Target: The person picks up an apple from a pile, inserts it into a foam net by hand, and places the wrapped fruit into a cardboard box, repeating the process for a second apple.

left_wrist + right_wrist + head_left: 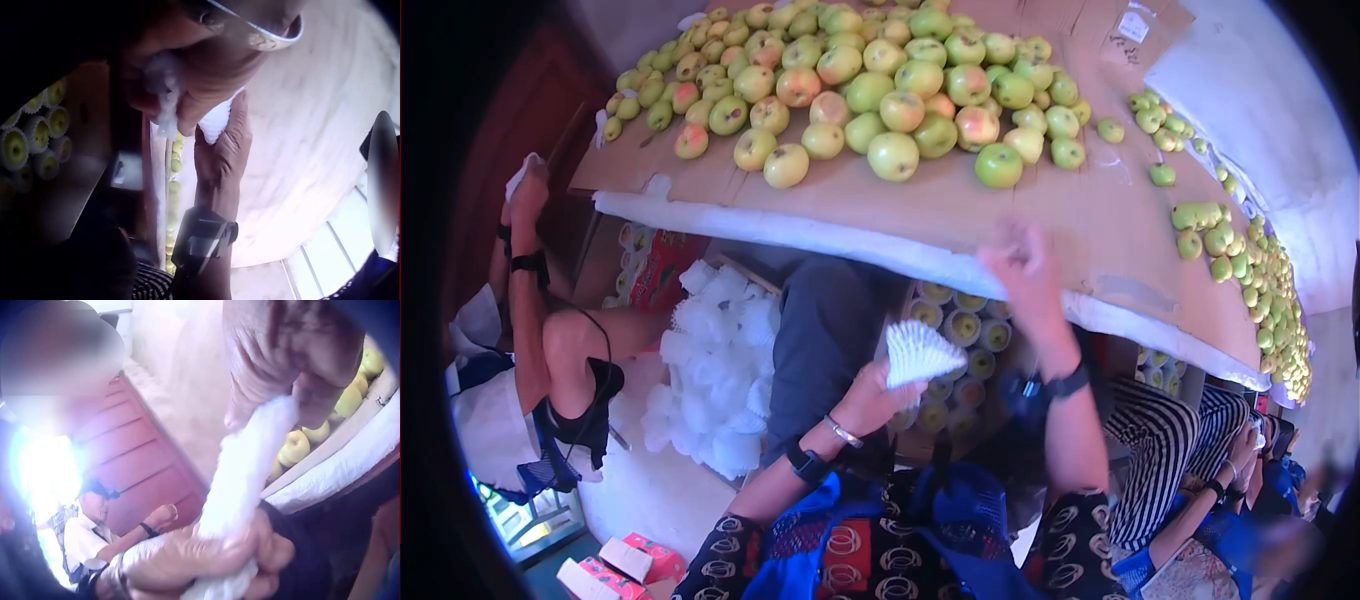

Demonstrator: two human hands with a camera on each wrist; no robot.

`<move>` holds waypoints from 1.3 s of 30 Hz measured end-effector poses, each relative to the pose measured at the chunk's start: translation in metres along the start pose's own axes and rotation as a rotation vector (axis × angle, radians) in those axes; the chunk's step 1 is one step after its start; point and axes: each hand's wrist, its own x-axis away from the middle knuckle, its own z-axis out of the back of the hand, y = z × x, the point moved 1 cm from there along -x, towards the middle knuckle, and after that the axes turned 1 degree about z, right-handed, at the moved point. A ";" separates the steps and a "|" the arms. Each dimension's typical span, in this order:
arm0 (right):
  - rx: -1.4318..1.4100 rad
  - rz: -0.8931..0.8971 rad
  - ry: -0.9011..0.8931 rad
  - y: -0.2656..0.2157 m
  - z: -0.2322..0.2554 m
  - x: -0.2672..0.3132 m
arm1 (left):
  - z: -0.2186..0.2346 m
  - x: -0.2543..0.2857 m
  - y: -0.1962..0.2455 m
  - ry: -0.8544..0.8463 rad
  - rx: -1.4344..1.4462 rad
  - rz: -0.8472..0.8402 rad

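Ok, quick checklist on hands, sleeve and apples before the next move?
1. Foam sleeve gripped by the left hand: ok.
2. Apple inside that sleeve: not ok, it looks slim and empty in the right wrist view.
3. Right hand ready with an apple: cannot tell, it is blurred in the head view, though no apple shows there.
4. Loose apples on the table ahead: ok, a large pile.
5. Spare foam sleeves at the person's left: ok, heaped.
6. Room among the sleeved apples below the table: cannot tell, partly hidden.
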 end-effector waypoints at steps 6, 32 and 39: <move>0.539 0.163 0.124 0.040 0.012 -0.104 | 0.020 0.007 -0.001 0.063 0.523 -0.033; -0.809 0.028 0.078 0.017 0.065 0.098 | -0.005 0.012 0.022 -0.063 0.161 0.014; -1.134 -0.281 0.041 0.040 0.047 0.155 | -0.017 0.004 -0.005 -0.188 0.101 -0.043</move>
